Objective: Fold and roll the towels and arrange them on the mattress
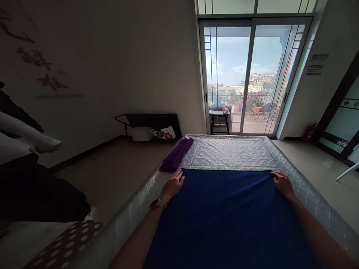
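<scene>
A dark blue cloth (227, 213) lies spread over the near part of a mattress with a quilted silvery cover (230, 151). At the cloth's far left corner my left hand (172, 185) has its fingers closed on the edge. My right hand (282, 184) pinches the far right corner, and faint creases run from there across the fabric. A folded purple cloth (177, 155) rests on the mattress's left edge, just beyond my left hand.
Sliding glass doors (248, 74) stand beyond the mattress, with a stool (219, 117) behind them. A black low rack (153, 125) holding bags is against the wall. Dark and white clothing (30, 179) is at the left, above a polka-dot fabric (66, 244).
</scene>
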The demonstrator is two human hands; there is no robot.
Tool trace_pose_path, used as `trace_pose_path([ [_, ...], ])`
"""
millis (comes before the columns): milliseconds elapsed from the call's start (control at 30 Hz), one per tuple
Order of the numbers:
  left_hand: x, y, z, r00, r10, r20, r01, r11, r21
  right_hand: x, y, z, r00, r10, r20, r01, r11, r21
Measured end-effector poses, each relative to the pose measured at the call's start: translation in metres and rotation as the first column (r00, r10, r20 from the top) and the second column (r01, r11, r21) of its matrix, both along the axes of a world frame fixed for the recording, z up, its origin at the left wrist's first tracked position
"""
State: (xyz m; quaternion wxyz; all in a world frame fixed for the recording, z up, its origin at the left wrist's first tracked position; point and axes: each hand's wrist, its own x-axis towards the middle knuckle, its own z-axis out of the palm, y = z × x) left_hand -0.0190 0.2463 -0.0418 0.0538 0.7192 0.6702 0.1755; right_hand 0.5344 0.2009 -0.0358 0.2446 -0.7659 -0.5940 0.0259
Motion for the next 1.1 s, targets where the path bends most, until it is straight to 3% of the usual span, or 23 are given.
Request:
trace_pose_path([
  [133, -0.002, 0.001, 0.000, 0.994, -0.065, -0.089, 0.081, 0.979, 0.188, 0.001, 0.001, -0.001, 1.000, 0.006, 0.010, -0.007, 1.000, 0.004],
  [333, -0.002, 0.006, -0.002, 0.982, -0.046, -0.186, 0.041, 0.999, -0.031, -0.001, 0.002, -0.005, 1.000, -0.006, 0.021, 0.006, 1.000, 0.007],
  [500, -0.002, 0.005, 0.011, 0.974, -0.038, -0.225, 0.031, 0.999, -0.035, -0.002, 0.002, -0.005, 0.999, -0.005, 0.034, 0.005, 1.000, 0.013],
  [567, 0.011, 0.003, 0.022, 0.970, -0.030, -0.241, 0.029, 1.000, -0.006, -0.004, 0.001, -0.004, 0.999, 0.000, 0.036, -0.001, 1.000, 0.016],
  [667, 0.069, -0.017, 0.035, 0.967, -0.104, -0.233, 0.123, 0.990, 0.070, -0.006, 0.001, -0.003, 0.999, 0.014, 0.039, -0.015, 1.000, 0.011],
  [700, 0.100, -0.032, 0.038, 0.961, -0.179, -0.212, 0.205, 0.973, 0.106, -0.006, 0.002, -0.004, 0.999, 0.018, 0.039, -0.019, 1.000, 0.010],
  [733, 0.135, -0.051, 0.039, 0.926, -0.331, -0.179, 0.356, 0.926, 0.129, -0.006, 0.003, -0.004, 0.999, 0.021, 0.037, -0.021, 1.000, 0.008],
  [800, 0.209, -0.101, 0.037, 0.741, -0.657, -0.139, 0.672, 0.725, 0.154, -0.004, 0.005, -0.006, 0.999, 0.026, 0.028, -0.026, 1.000, 0.004],
  [867, 0.277, -0.153, 0.031, 0.547, -0.829, -0.116, 0.833, 0.524, 0.180, -0.003, 0.006, -0.007, 0.999, 0.033, 0.016, -0.033, 0.999, 0.004],
  [900, 0.304, -0.177, 0.028, 0.482, -0.868, -0.115, 0.871, 0.461, 0.169, -0.002, 0.006, -0.007, 0.999, 0.038, 0.009, -0.038, 0.999, 0.005],
  [1000, 0.351, -0.222, 0.022, 0.419, -0.903, -0.093, 0.904, 0.405, 0.135, 0.000, 0.008, -0.007, 0.998, 0.054, -0.021, -0.053, 0.999, 0.008],
  [1100, 0.359, -0.232, 0.022, 0.414, -0.907, -0.080, 0.903, 0.398, 0.163, 0.003, 0.010, -0.006, 0.996, 0.056, -0.072, -0.056, 0.998, 0.008],
])
